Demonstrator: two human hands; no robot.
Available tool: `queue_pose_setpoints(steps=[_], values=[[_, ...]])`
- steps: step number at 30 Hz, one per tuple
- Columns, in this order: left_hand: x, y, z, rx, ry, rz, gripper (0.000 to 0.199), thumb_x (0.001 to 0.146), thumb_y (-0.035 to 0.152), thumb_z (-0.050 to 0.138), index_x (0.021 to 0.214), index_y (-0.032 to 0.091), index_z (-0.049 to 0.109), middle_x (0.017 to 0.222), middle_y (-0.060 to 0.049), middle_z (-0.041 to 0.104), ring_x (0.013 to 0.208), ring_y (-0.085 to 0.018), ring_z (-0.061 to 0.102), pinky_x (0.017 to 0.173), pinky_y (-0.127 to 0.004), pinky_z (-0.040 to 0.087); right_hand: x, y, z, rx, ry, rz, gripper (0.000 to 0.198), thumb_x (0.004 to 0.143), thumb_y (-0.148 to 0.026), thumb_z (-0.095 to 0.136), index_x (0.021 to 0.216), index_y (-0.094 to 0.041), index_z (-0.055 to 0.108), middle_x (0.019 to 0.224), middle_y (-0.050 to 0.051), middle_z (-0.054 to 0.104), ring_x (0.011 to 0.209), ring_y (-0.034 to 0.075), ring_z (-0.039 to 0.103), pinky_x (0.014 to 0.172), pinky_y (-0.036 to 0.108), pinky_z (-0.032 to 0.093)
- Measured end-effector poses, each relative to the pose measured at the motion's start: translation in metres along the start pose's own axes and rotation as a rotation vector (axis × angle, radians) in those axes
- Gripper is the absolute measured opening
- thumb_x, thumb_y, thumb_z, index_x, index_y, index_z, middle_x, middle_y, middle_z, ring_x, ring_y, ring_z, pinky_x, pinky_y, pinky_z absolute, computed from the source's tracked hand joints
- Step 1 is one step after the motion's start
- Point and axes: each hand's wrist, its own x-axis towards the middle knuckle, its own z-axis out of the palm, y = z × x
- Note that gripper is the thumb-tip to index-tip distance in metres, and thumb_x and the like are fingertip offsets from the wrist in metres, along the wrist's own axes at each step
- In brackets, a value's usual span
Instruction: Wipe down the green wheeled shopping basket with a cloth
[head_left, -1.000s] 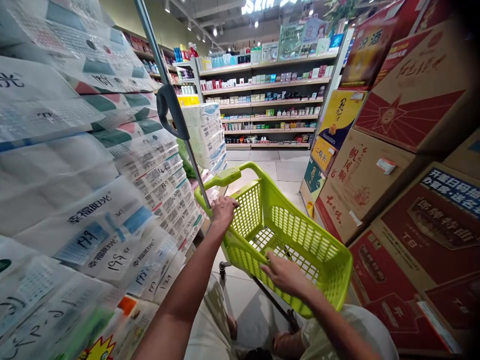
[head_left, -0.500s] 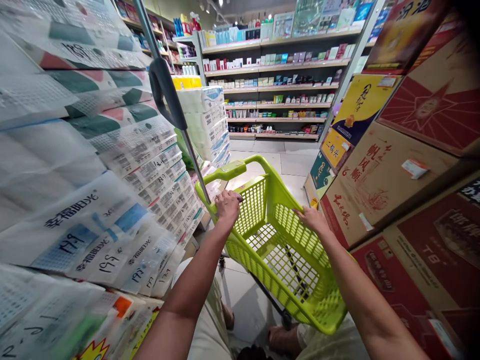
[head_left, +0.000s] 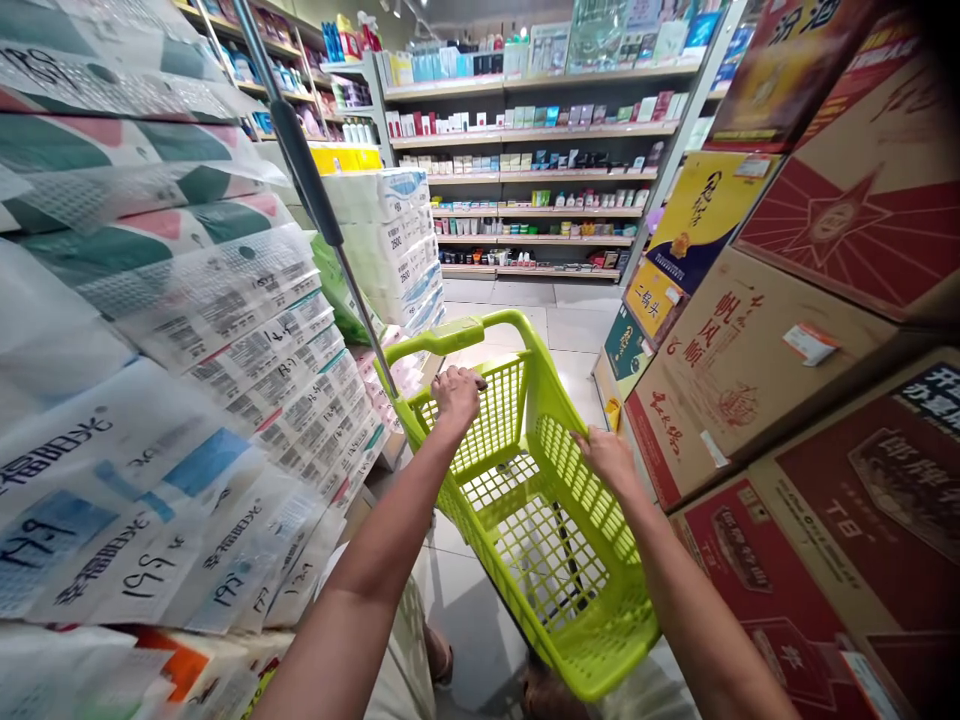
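A lime-green rolling shopping basket (head_left: 536, 430) stands tilted in front of me, with only its perforated walls and floor showing inside. My left hand (head_left: 455, 398) is closed at its left rim near the far end; a small dark bit shows by the fingertips, too small to name. On the right rim, my right hand (head_left: 606, 460) is closed, its fingers curled over the edge. A long metal pull handle (head_left: 304, 160) with a dark grey grip rises from the basket's far left corner. At the far end is a green carry handle (head_left: 439, 340).
Wrapped paper packs (head_left: 225, 330) with handwritten prices are stacked high at my left. Liquor cartons (head_left: 757, 370) rise close on the right. Pale floor tiles (head_left: 517, 310) run between them to shelves of small boxed goods (head_left: 525, 130). My feet are under the basket.
The basket has shifted slightly left in view, its near end lower, with both hands still on its rims. The pull handle has swung left. The stacks on both sides have shifted left in view.
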Motion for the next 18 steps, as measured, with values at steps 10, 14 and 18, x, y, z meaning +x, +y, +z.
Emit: queue_pose_setpoints(steps=[10,14,18], values=[[0.046,0.076,0.032,-0.090,-0.007,0.173,0.032,0.098,0.029,0.062,0.127,0.015,0.065,0.125,-0.017,0.063,0.121,-0.030,0.056,0.108,-0.046,0.043,-0.015,-0.029,-0.003,0.022,-0.042,0.033,0.051,0.108,-0.048,0.025,0.120,-0.017,0.064,0.102,0.017,0.076,0.092,0.025,0.074,0.077,0.034,0.052],[0.052,0.089,0.038,-0.092,0.006,0.250,0.032,0.098,0.025,0.060,0.128,0.015,0.063,0.128,-0.017,0.062,0.124,-0.030,0.053,0.110,-0.048,0.041,-0.022,-0.043,-0.008,0.044,-0.073,0.072,0.052,0.108,-0.050,0.022,0.124,-0.019,0.062,0.105,0.016,0.075,0.096,0.027,0.074,0.082,0.037,0.053],[0.042,0.064,0.031,-0.058,-0.011,0.300,0.037,0.098,0.014,0.054,0.134,0.012,0.060,0.134,-0.019,0.060,0.127,-0.030,0.053,0.111,-0.045,0.042,-0.025,-0.049,-0.013,0.097,-0.102,0.125,0.053,0.107,-0.052,0.022,0.125,-0.022,0.062,0.110,0.016,0.075,0.102,0.029,0.073,0.088,0.041,0.052]])
